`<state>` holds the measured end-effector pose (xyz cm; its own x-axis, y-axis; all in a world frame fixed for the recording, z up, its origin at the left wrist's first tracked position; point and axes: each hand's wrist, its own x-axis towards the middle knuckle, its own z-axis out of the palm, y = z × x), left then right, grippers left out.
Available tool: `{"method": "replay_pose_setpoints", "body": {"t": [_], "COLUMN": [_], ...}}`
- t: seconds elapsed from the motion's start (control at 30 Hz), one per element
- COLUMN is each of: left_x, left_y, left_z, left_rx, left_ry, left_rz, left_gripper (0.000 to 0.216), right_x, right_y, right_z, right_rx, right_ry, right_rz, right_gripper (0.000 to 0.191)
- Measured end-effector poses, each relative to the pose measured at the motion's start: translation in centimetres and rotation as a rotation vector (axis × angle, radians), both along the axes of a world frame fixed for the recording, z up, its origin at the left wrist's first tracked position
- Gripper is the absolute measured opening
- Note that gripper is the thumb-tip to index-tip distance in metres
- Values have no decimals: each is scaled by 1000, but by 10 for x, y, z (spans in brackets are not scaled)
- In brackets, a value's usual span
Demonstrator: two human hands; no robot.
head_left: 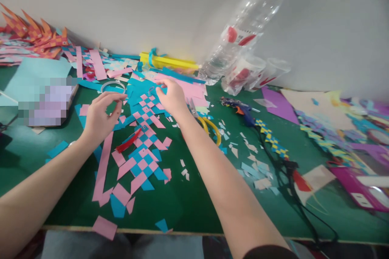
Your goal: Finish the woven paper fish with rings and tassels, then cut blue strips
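My left hand hovers over paper scraps, thumb and index finger curved with a gap between them. Just beyond its fingers lies a pale ring, perhaps a tape roll. My right hand is over blue paper, its index finger and thumb bent but apart. Close to that thumb is a small thin loop. Between my forearms lies a woven pink and blue paper strip with pointed ends. A red tassel rests across its left side. Yellow-handled scissors are partly covered by my right forearm.
A tilted plastic bottle and plastic cups stand against the wall. A glue gun with a black cable lies right of centre. A phone is at left. Orange folded paper is piled behind; a magenta power strip sits right.
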<state>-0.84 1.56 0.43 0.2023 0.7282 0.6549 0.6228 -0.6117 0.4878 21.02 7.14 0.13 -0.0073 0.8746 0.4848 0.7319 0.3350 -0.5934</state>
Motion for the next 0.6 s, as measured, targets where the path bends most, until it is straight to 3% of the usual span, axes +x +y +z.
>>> {"method": "replay_pose_setpoints", "body": {"t": [0.13,0.3,0.47,0.6], "left_x": [-3,-6,-5,-3], "left_y": [3,5,4,0], "left_z": [-5,-11,-12,-9], "left_rx": [-39,-58,-86,-60], "left_ry": [197,511,561,555], "left_rz": [14,-155,-243,-247], "left_gripper": [22,26,30,30], "right_x": [-2,-7,-15,-19], "right_y": [-2,-15,-47,-82], "right_z": [1,10,25,23], "right_rx": [43,95,141,54], "right_ry": [12,-26,-70,-222], "right_rz": [2,57,132,184], "right_gripper": [16,19,18,19]}}
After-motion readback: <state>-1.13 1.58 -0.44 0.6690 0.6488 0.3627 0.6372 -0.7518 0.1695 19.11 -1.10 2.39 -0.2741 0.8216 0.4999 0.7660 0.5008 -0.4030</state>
